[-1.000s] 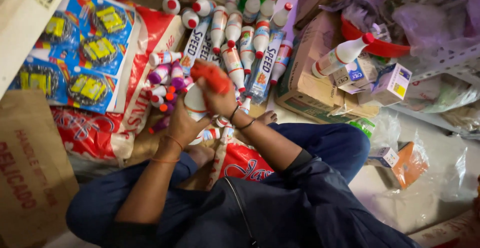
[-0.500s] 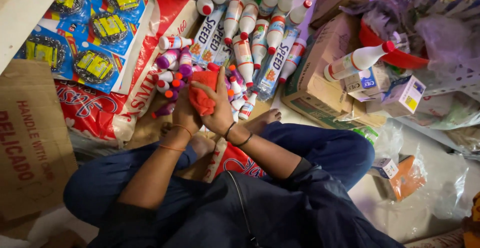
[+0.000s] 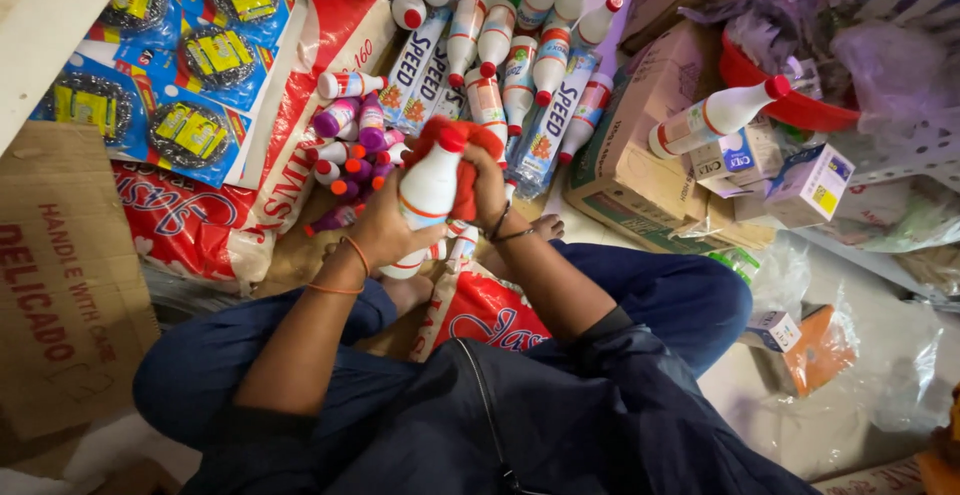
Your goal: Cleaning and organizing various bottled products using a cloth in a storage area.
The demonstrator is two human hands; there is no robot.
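Gripping a white bottle with a red cap [image 3: 428,193] around its lower body, our left hand [image 3: 385,230] holds it upright over our lap, while our right hand [image 3: 487,183] presses a red cloth [image 3: 462,160] against its neck and shoulder, fingers closed on the fabric. From the head camera, a second ago the cloth covered the cap and most of the bottle; half a second ago it wrapped the upper part. Now the cap and front label show, so we judge the wiping has passed down and round the bottle. Beyond it lie rows of similar white bottles [image 3: 520,65], small purple bottles [image 3: 350,135] and a cardboard box [image 3: 640,145].
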